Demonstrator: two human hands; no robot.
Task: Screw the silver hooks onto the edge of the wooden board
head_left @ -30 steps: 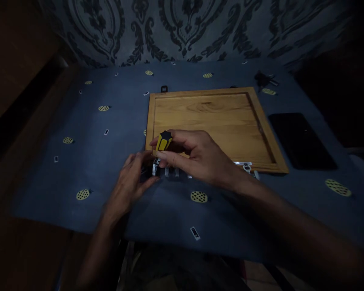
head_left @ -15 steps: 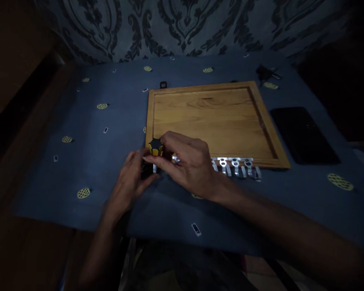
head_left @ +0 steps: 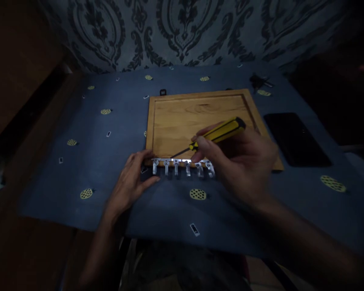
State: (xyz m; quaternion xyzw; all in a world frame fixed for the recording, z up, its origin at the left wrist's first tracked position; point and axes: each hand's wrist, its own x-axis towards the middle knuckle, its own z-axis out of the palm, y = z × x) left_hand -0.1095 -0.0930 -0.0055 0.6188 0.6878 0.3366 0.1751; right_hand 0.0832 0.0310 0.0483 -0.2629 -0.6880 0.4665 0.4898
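A yellow-and-black screwdriver is in my right hand, its handle tilted up to the right. The shaft points down-left, its tip close to a shiny metal hook rail. This rail lies along the front edge of a wooden board, with several hooks hanging over the edge. My right hand hides the rail's right end. Around the board's front left corner is my left hand, fingers on the corner and thumb near the first hook.
To the board's right lies a dark flat rectangular object. A dark item with metallic prongs sits at the back right. The board rests on a blue pineapple-print cloth. Patterned fabric rises behind.
My right hand has moved right, lifting the screwdriver off the left end of the rail and tilting it. More hooks show now. My left hand stays at the corner; the view has shifted slightly.
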